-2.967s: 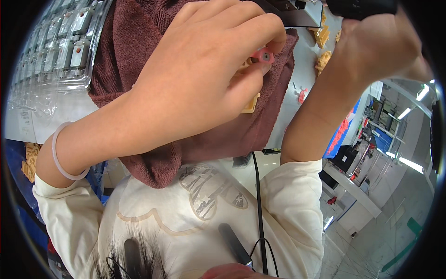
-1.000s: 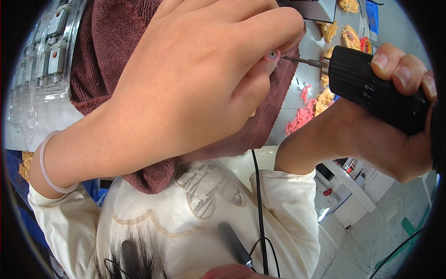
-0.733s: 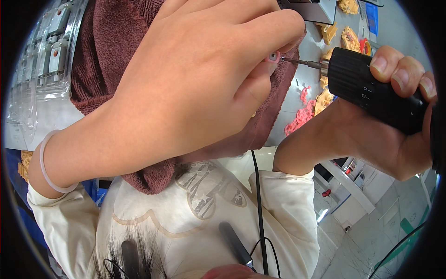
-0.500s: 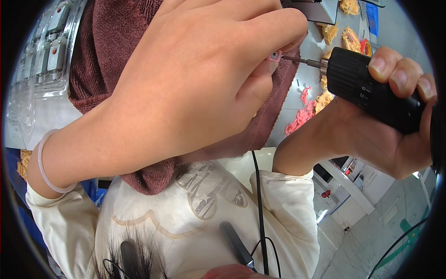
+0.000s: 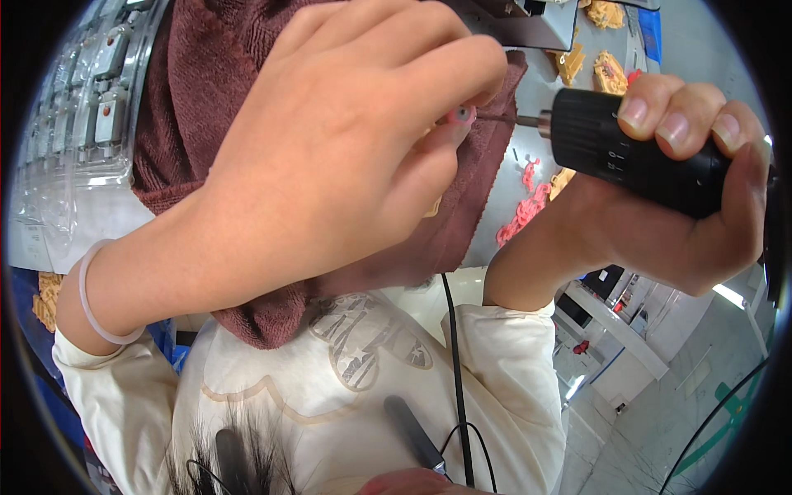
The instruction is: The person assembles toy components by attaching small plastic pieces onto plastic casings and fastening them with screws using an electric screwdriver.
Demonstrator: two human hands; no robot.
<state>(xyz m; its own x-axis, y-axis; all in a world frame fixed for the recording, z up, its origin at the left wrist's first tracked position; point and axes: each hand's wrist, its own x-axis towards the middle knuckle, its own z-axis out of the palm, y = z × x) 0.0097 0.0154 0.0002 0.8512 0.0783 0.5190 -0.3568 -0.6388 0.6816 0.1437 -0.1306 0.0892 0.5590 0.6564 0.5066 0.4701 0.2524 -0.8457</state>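
Note:
My left hand (image 5: 346, 157) fills the middle of the view, its fingertips pinched on a small pink part (image 5: 460, 114). My right hand (image 5: 660, 223) grips a black handheld rotary tool (image 5: 643, 161) at the right. The tool's thin metal bit (image 5: 507, 120) points left and meets the pink part. Both hands are raised close to the camera, above a dark red towel (image 5: 198, 107).
A clear plastic tray (image 5: 78, 124) with several small components lies at the upper left. Orange and pink moulded pieces (image 5: 528, 206) are scattered on the grey table at the right. A black cable (image 5: 455, 371) runs down over my cream shirt.
Three seconds ago my right hand was raised higher, out of reach of the part. It has since brought the rotary tool's bit against the pink part and holds it there.

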